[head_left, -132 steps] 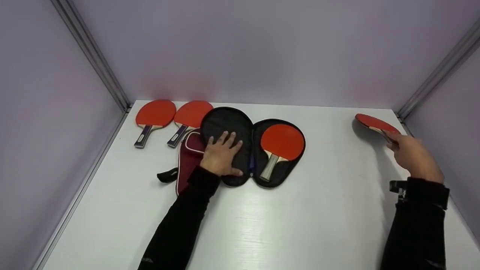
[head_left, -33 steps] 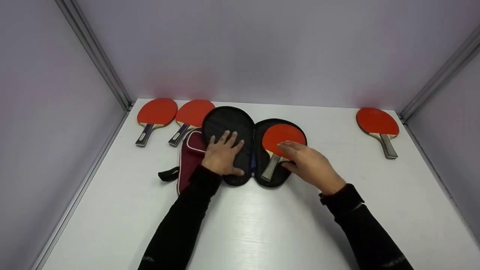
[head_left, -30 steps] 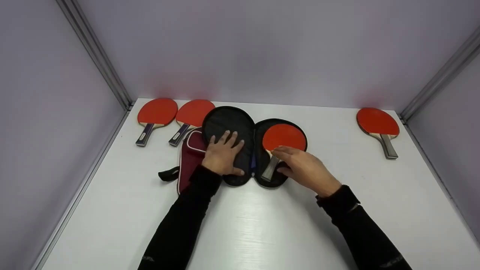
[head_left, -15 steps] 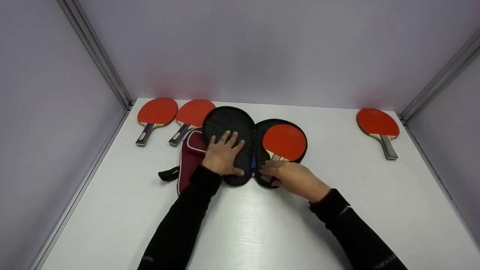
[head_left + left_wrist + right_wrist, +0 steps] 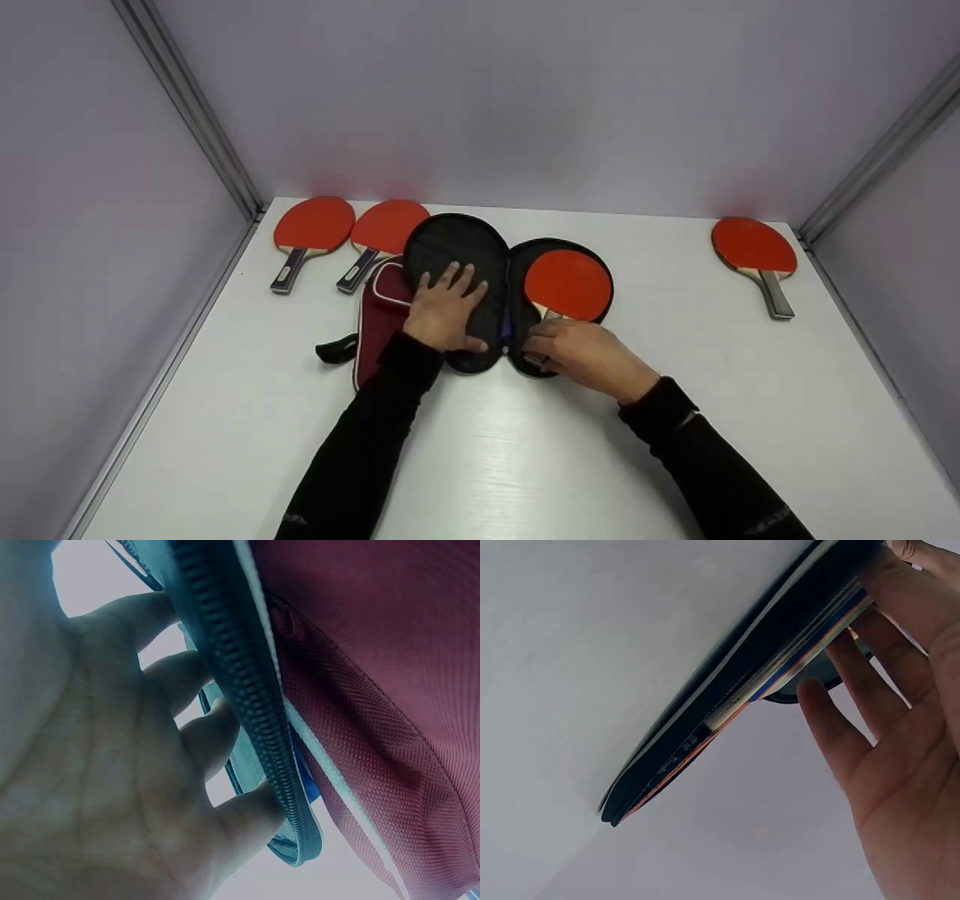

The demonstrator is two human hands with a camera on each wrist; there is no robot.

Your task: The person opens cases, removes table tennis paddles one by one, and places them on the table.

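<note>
An unzipped black-lined paddle case lies spread in two halves at the middle of the table. Fingers spread, my left hand presses flat on the lining of the left half. A red table tennis paddle rests face up in the right half. Its handle is pinched by my right hand, which covers most of it. In the right wrist view the paddle's edge shows within the case, the fingers at the handle end. The left wrist view shows the case's zipper edge by the fingers.
A maroon case with white piping and a black strap lies partly under the left half. Two red paddles, one outer and one inner, lie back left. Another paddle lies back right. Walls border the table.
My right hand set a paddle down at the back right, then came over to the case and took the handle of the paddle inside. My left hand has stayed in place.
</note>
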